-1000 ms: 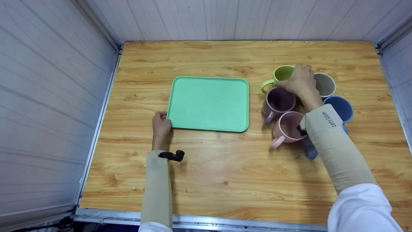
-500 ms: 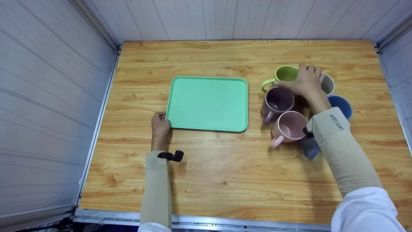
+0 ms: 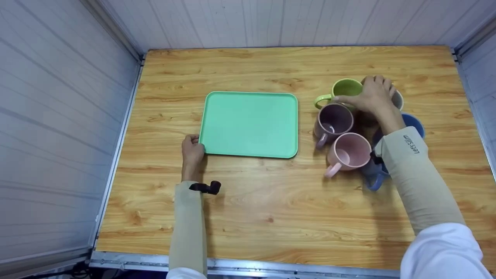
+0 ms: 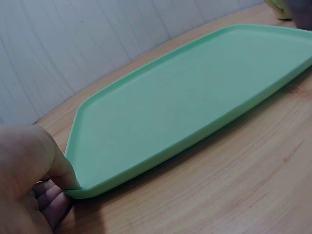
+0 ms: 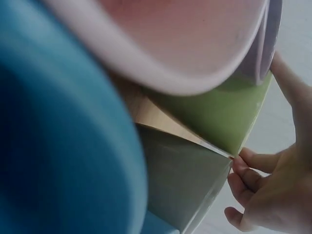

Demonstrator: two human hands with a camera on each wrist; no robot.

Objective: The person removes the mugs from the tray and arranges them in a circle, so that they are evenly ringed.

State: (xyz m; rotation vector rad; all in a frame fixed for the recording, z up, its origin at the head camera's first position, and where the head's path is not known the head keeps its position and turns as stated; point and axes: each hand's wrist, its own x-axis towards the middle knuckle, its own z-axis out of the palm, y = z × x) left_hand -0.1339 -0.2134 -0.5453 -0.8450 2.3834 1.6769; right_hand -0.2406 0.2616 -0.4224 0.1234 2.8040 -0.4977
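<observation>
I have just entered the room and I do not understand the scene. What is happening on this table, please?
A person works at a wooden table. The left hand holds the near-left corner of an empty green tray. The right hand reaches over a cluster of mugs and rests on the grey mug, between the green mug and the blue mug. A purple mug and a pink mug stand nearer.

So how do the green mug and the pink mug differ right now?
The green mug sits at the far side of the cluster, the pink mug at the near side. The right hand is at the green mug; the pink mug is untouched. The green mug's handle points left, the pink one's toward the near left. Both stand upright on the table.
</observation>
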